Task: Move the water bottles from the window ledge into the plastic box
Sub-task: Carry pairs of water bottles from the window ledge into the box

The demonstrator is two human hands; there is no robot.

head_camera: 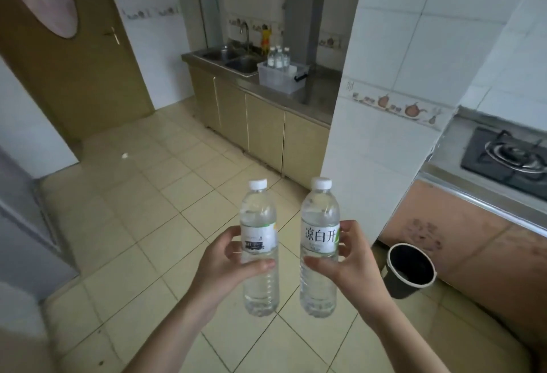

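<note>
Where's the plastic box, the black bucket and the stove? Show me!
plastic box (273,81): head view, on its clear front wall.
black bucket (396,284): head view, on its dark outer side near the rim.
stove (473,159): head view, on the black top beside the burner.

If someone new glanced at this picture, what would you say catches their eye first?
Front and centre, the left hand and right hand each hold an upright, capped water bottle: left bottle, right bottle. Far behind, on the steel counter beside the sink, a plastic box already holds several bottles. A black bucket stands on the floor at right.
</note>
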